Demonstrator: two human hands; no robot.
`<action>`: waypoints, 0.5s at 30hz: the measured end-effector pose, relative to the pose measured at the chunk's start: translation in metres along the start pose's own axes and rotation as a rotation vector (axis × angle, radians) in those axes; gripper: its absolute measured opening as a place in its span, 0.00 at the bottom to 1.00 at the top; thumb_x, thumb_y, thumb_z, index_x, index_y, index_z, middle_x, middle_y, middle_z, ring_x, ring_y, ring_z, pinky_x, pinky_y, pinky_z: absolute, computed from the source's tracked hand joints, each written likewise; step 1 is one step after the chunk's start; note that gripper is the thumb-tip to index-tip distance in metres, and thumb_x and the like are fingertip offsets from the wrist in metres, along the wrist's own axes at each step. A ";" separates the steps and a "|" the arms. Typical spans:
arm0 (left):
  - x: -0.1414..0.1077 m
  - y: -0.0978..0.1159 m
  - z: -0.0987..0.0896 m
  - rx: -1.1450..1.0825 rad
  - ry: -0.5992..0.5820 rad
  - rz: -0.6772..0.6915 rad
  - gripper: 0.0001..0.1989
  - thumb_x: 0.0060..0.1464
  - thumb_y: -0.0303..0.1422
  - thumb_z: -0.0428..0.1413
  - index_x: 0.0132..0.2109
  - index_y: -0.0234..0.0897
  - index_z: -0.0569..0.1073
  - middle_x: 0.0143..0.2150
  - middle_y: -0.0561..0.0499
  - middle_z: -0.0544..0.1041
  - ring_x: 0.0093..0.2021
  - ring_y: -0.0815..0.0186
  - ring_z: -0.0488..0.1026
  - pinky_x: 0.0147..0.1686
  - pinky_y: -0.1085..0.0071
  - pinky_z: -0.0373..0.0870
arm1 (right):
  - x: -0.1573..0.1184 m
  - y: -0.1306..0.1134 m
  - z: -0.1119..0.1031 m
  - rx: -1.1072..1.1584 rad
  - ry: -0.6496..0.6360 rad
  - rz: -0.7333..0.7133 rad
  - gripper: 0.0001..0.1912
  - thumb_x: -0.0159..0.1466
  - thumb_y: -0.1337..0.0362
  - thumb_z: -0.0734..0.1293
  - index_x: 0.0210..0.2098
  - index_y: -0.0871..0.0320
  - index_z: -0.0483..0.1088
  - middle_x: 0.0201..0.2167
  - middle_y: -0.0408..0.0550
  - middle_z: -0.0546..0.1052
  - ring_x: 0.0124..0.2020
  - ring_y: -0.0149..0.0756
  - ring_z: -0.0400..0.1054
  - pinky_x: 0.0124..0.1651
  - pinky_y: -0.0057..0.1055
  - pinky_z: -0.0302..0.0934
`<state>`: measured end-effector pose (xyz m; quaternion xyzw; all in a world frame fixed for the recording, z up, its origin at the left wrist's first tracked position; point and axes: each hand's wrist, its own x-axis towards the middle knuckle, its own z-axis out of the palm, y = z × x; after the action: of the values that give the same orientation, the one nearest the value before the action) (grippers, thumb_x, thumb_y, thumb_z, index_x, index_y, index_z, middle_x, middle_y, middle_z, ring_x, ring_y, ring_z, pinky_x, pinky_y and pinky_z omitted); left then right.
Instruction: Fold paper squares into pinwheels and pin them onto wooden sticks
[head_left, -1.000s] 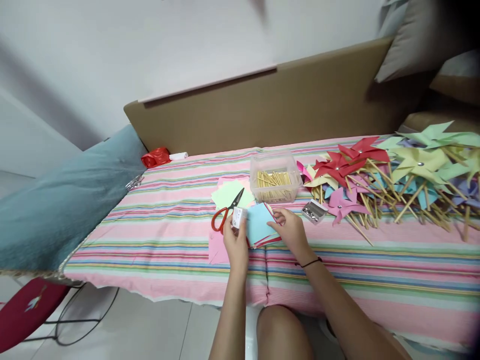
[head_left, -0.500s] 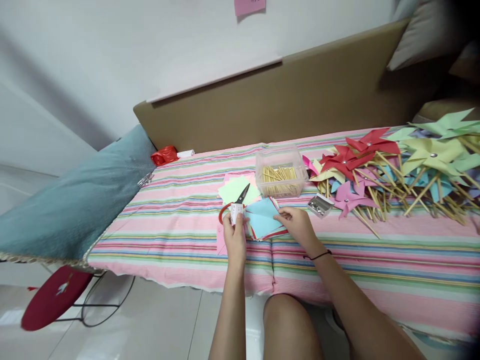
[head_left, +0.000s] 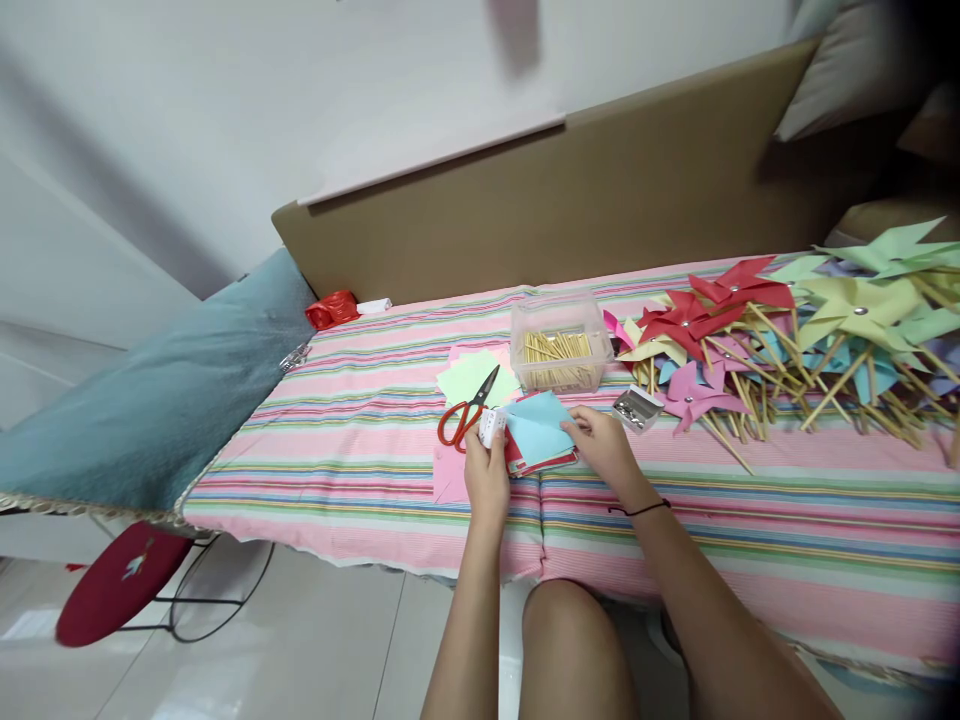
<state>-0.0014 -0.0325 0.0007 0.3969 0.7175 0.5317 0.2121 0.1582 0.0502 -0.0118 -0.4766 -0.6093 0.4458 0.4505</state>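
Observation:
My left hand (head_left: pixel 487 475) is closed on a small white box (head_left: pixel 492 427) with print on it, just left of a stack of coloured paper. The fingers of my right hand (head_left: pixel 604 447) pinch the right edge of the top light-blue paper sheet (head_left: pixel 537 428). Red and white sheets show under it. Scissors (head_left: pixel 465 412) with red handles lie beside my left hand, blades partly open, by pale green paper (head_left: pixel 469 377). Pink paper (head_left: pixel 448 475) lies below the scissors. To the right of the stack stands a small open box (head_left: pixel 637 408) of shiny metal pieces.
A clear plastic tub (head_left: pixel 561 345) of short wooden sticks stands behind the paper. Many paper pinwheels (head_left: pixel 787 320) on sticks are heaped at the right. A red plastic bag (head_left: pixel 332 310) lies at the back left. Below left is a round red stool (head_left: pixel 124 585).
My left hand has moved right with the white box, uncovering the scissors' handles. My right hand has shifted slightly right, still at the blue sheet's edge. The view has shifted a little.

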 end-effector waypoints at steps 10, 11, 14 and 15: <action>0.007 0.016 0.019 0.377 -0.102 0.170 0.08 0.54 0.35 0.59 0.40 0.38 0.73 0.42 0.42 0.78 0.50 0.49 0.72 0.58 0.49 0.55 | -0.028 -0.028 -0.057 0.557 0.304 -0.018 0.16 0.55 0.51 0.71 0.35 0.56 0.71 0.33 0.47 0.79 0.38 0.40 0.74 0.44 0.39 0.68; 0.008 0.018 0.023 0.390 -0.103 0.180 0.07 0.53 0.34 0.60 0.39 0.38 0.74 0.42 0.41 0.78 0.51 0.48 0.71 0.58 0.48 0.55 | -0.036 -0.032 -0.060 0.629 0.306 -0.011 0.16 0.54 0.52 0.73 0.35 0.56 0.72 0.34 0.47 0.79 0.40 0.40 0.74 0.45 0.39 0.68; 0.003 0.026 0.025 0.383 -0.082 0.197 0.10 0.51 0.32 0.62 0.42 0.37 0.75 0.49 0.38 0.75 0.55 0.46 0.68 0.58 0.48 0.56 | -0.070 -0.036 -0.068 0.730 0.288 0.069 0.14 0.55 0.53 0.73 0.36 0.54 0.73 0.35 0.47 0.80 0.42 0.41 0.74 0.44 0.38 0.69; -0.002 0.030 0.023 0.367 -0.069 0.197 0.12 0.51 0.32 0.61 0.44 0.36 0.74 0.52 0.37 0.74 0.56 0.45 0.67 0.58 0.47 0.56 | -0.085 -0.034 -0.071 0.739 0.290 0.108 0.14 0.56 0.53 0.73 0.35 0.53 0.73 0.36 0.45 0.80 0.41 0.39 0.74 0.43 0.36 0.70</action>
<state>0.0267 -0.0168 0.0210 0.5151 0.7524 0.3964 0.1073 0.2332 -0.0304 0.0247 -0.3718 -0.3119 0.5861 0.6488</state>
